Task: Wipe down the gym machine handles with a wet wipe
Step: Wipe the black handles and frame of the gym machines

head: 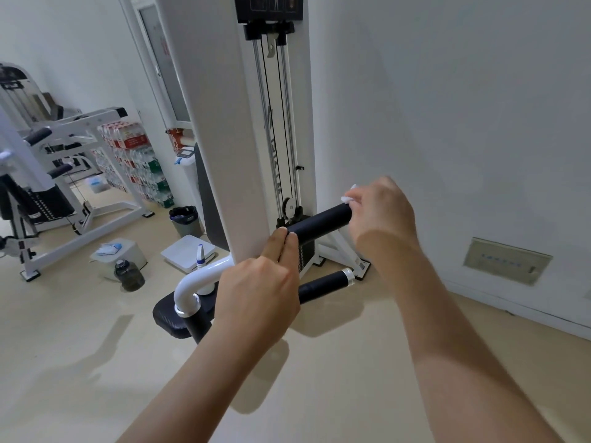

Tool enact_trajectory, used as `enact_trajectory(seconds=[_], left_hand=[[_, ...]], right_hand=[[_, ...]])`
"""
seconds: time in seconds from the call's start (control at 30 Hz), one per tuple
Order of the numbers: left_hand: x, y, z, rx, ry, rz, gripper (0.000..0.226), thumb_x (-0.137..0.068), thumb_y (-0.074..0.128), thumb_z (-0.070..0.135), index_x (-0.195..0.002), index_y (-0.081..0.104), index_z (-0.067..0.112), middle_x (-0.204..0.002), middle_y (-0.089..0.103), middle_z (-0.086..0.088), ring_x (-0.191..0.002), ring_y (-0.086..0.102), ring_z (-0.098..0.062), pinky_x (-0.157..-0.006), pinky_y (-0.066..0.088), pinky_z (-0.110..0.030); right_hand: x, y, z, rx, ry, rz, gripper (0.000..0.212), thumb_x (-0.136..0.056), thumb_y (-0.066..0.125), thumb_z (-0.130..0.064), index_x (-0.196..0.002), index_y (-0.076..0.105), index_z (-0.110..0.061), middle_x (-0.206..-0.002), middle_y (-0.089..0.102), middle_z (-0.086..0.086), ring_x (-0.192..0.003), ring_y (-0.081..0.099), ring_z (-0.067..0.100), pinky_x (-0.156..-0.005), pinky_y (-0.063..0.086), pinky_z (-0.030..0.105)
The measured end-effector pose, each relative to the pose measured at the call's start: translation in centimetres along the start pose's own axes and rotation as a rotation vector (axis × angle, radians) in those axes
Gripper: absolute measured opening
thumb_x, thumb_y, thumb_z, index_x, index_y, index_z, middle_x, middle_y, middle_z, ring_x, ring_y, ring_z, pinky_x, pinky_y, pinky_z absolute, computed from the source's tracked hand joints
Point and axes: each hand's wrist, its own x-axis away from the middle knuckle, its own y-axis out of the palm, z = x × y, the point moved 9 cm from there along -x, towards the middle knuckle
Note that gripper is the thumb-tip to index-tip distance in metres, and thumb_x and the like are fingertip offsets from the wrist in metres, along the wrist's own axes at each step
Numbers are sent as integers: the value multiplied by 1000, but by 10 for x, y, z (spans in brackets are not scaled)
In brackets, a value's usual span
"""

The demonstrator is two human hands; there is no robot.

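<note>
Floor (96, 362): smooth, glossy beige.
Machine tower (224, 123): white, flat-sided column standing upright beside a pale wall (463, 107). Chrome guide rods (260, 107) and thin black cables run down its front to a small pulley.
Tubular bar (198, 276): white, round, glossy, bent in a curve, low and left of the hands.
Upper handle (323, 222): matte black cylinder, foam-like, lying near horizontal with its right end higher, in front of the tower's base.
Lower handle (323, 284): same black sleeve with a chrome end cap, directly beneath the upper one.
Left hand (259, 295): fingertips curled on the upper handle's left end, pinching it.
Right hand (380, 212): at that handle's right end, fingers curled round the wet wipe (348, 196).
Wipe: white, crumpled, mostly hidden by the fingers; the exposed scrap touches the handle's end face.
</note>
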Motion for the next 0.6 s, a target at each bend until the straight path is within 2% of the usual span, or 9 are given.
enact_trajectory(seconds=[0.1, 0.23, 0.33, 0.37, 0.43, 0.47, 0.53, 0.57, 0.6], left_hand=[[1, -2, 0, -4, 16, 28, 62, -51, 77, 7, -112, 67, 2, -114, 69, -13, -31, 50, -25, -37, 28, -21], [5, -2, 1, 12, 5, 31, 60, -55, 79, 10, -113, 66, 1, -115, 68, -14, -32, 52, -25, -35, 35, -23], [5, -5, 3, -7, 11, 59, 59, -56, 77, 9, -113, 66, 2, -114, 69, -14, -34, 54, -27, -36, 35, -23], [5, -6, 4, -15, 15, 68, 59, -55, 76, 9, -113, 67, 2, -114, 69, -14, -34, 54, -27, -36, 34, -23], [5, -7, 4, -10, 17, 81, 58, -56, 74, 8, -113, 66, 1, -114, 69, -15, -34, 54, -27, -37, 34, -22], [6, -8, 4, -1, 15, 94, 57, -57, 73, 7, -114, 66, 1, -114, 69, -15, -34, 53, -27, -37, 35, -23], [6, -7, 2, 27, 8, 109, 55, -59, 71, 6, -114, 65, 2, -116, 68, -12, -34, 54, -28, -37, 37, -24], [5, -6, 1, 46, 8, 108, 54, -61, 70, 6, -114, 65, 4, -117, 68, -10, -35, 54, -28, -37, 38, -24], [6, -8, 0, 67, 10, 117, 52, -62, 69, 7, -114, 66, 6, -116, 69, -7, -37, 55, -27, -38, 38, -23]], right_hand=[[-12, 3, -27, 272, -110, -193, 24, -90, 56, -15, -112, 64, -13, -100, 38, 4, -103, 42, 25, -85, 40, 32], [-5, 7, -40, 164, -192, -392, 35, -88, 50, -1, -111, 69, -20, -108, 62, 2, -99, 53, 20, -85, 43, 27], [-2, -11, -26, -26, -124, -217, 42, -86, 52, 5, -112, 70, -23, -109, 66, 2, -100, 57, 20, -97, 45, 31], [-1, -15, -22, 12, -118, -167, 42, -87, 52, 3, -114, 69, -24, -110, 64, 4, -102, 56, 21, -99, 45, 34], [6, -6, -19, 89, -153, -205, 39, -91, 51, -1, -116, 67, -26, -108, 60, 6, -99, 53, 20, -98, 44, 31], [9, -1, -21, 14, -186, -237, 37, -92, 50, -2, -115, 68, -25, -107, 62, 6, -92, 53, 14, -91, 45, 24], [18, 5, -21, -346, -172, -296, 31, -93, 51, -2, -108, 72, -19, -92, 69, -4, -66, 54, -3, -65, 41, 6], [22, 3, -16, -555, -128, -270, 29, -92, 53, -2, -103, 74, -18, -81, 68, -10, -56, 53, -6, -56, 39, 4], [25, -2, -6, -770, -67, -201, 28, -91, 55, -1, -98, 75, -19, -74, 68, -12, -54, 54, -7, -54, 39, 5]])
